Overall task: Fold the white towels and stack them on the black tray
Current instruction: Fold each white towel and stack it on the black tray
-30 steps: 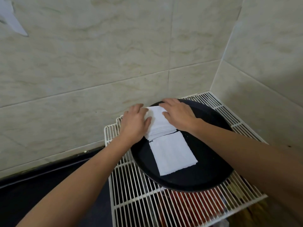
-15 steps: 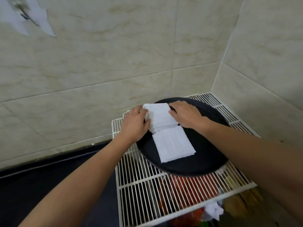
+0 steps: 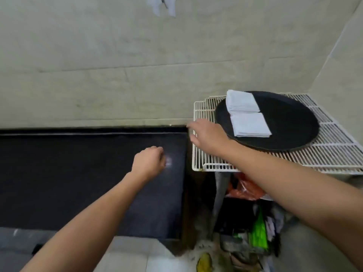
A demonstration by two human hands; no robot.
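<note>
A round black tray lies on a white wire rack in the tiled corner. On its left part sits a stack of folded white towels, and one folded towel lies flat just in front of the stack. My right hand hovers over the rack's left edge, left of the tray, fingers spread and holding nothing. Over the black counter my left hand has its fingers loosely curled, with nothing in it.
The black counter stretches left of the rack, along the tiled wall. White cloth hangs at the top of the wall. Under the rack sit bags and clutter, orange and green among them.
Both hands have let go of the towel stack and drawn away to the left. The view has swung left, so the tray now sits at the right.
</note>
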